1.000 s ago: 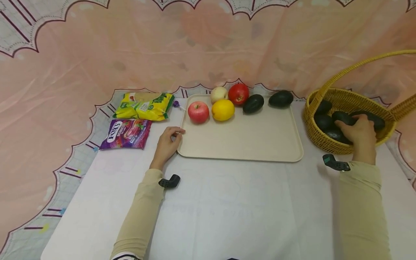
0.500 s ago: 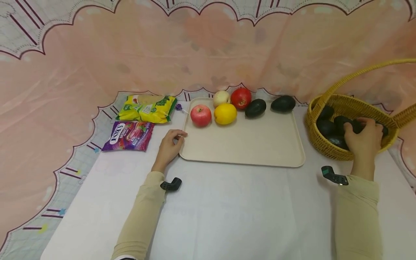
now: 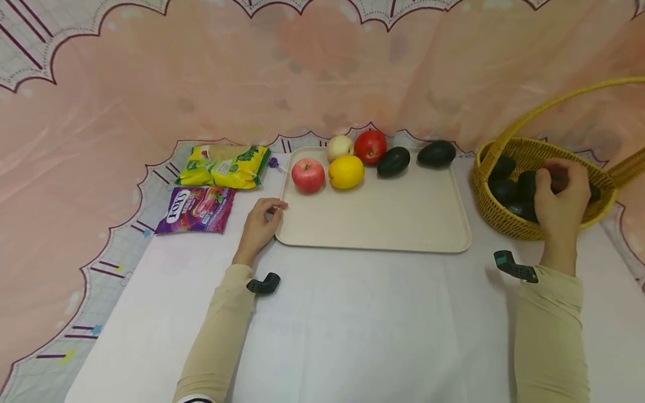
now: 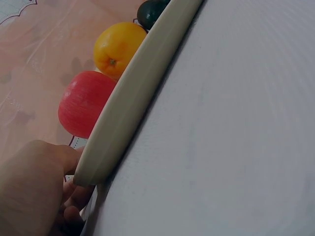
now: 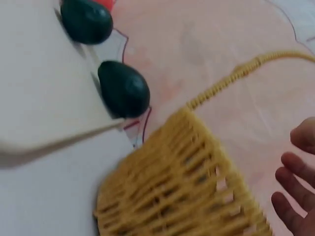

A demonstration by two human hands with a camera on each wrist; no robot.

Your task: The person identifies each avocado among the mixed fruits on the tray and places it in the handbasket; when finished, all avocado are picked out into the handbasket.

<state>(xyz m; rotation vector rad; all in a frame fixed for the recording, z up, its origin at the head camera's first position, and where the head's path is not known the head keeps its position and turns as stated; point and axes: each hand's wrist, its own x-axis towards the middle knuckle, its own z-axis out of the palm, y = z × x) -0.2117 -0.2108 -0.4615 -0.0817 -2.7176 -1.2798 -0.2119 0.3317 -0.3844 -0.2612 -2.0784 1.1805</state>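
Observation:
My left hand (image 3: 259,226) grips the left rim of a beige tray (image 3: 383,224), the thumb and curled fingers meeting at its edge in the left wrist view. Over the wicker basket (image 3: 491,215), my right hand (image 3: 561,201) is bent above several dark green avocados (image 3: 502,190). The right wrist view has its fingers (image 5: 290,184) apart, with nothing seen between them; the palm is out of view. On the tray lie an apple (image 3: 308,176), a yellow-orange fruit (image 3: 346,172), a pale round fruit (image 3: 340,148), a pomegranate (image 3: 370,146) and two avocados (image 3: 393,162).
Left of the tray are a yellow-green packet (image 3: 221,168), a purple FOX'S candy bag (image 3: 196,210) and a purple-wrapped lollipop (image 3: 273,162). The basket's tall handle (image 3: 544,106) arches above it. A white cloth (image 3: 373,319) covers the table, with a patterned curtain (image 3: 232,84) behind.
My right hand has risen a little from among the avocados in the basket, its wrist shifting slightly left. My left hand stays at the tray. The head view tilted briefly.

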